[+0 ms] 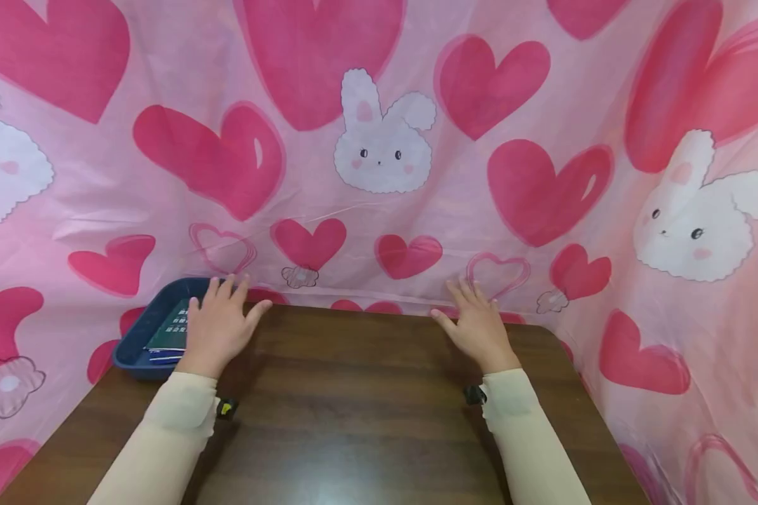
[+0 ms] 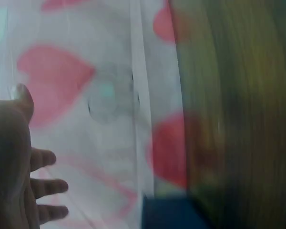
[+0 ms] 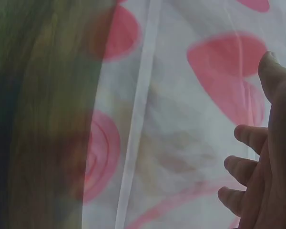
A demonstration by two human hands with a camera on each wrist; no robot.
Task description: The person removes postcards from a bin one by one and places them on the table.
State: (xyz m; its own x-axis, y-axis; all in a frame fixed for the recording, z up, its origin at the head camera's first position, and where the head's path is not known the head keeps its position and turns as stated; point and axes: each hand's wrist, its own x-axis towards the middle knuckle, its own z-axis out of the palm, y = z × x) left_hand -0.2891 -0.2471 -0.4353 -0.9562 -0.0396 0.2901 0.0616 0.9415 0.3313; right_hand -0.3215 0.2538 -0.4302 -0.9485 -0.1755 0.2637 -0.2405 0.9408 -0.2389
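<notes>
My left hand (image 1: 220, 328) is held out over the far left of the brown table, fingers spread and nothing in them. Beside it, partly hidden behind the hand, stands a blue tray (image 1: 140, 330). In the tray lie a dark green item with white print (image 1: 172, 328) and a blue item (image 1: 165, 356); their kind I cannot tell. My right hand (image 1: 478, 330) is stretched out near the table's far edge on the right, its fingers spread and holding nothing. Both wrist views show the thumb and several fingers of the left hand (image 2: 12, 157) and right hand (image 3: 271, 157) extended.
The brown wooden table (image 1: 354, 407) spans the front. Behind it and on both sides hangs a pink cloth (image 1: 316, 175) printed with hearts and white rabbits. A small dark device (image 1: 226, 408) sits at the left wrist, another dark device (image 1: 475, 395) at the right wrist.
</notes>
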